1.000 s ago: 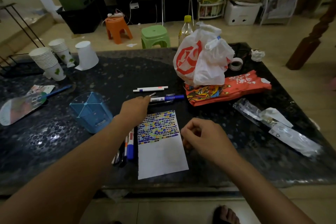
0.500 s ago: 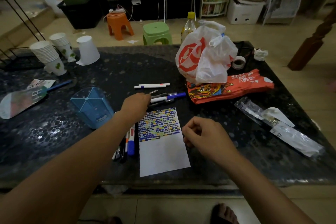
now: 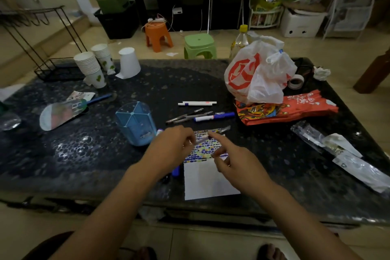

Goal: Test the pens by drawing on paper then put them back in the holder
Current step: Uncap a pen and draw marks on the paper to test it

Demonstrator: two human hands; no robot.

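A slim grey pen (image 3: 213, 135) is held above the white sheet of paper (image 3: 207, 177), which lies near the front edge of the dark speckled tabletop (image 3: 63, 154), its far half filled with rows of small coloured marks. The left hand (image 3: 172, 150) pinches the pen at one end. The right hand (image 3: 234, 160) meets it from the other side, forefinger stretched along the barrel; the motion blur hides whether its other fingers grip the pen.

The blue plastic pen holder (image 3: 136, 123) stands just left of the left hand, upright, its divided top open. A few more pens (image 3: 175, 172) lie under the left wrist beside the paper's left edge. Farther in, toward the middle of the tabletop, rests a loose group of pens (image 3: 200, 116), one with a blue cap, and beyond them a white pen (image 3: 197, 103) lies crosswise.

Toward the far right corner sit a white and red plastic bag (image 3: 257, 76) and a red printed packet (image 3: 287, 107). Stacked white paper cups (image 3: 90, 68) stand at the far left.
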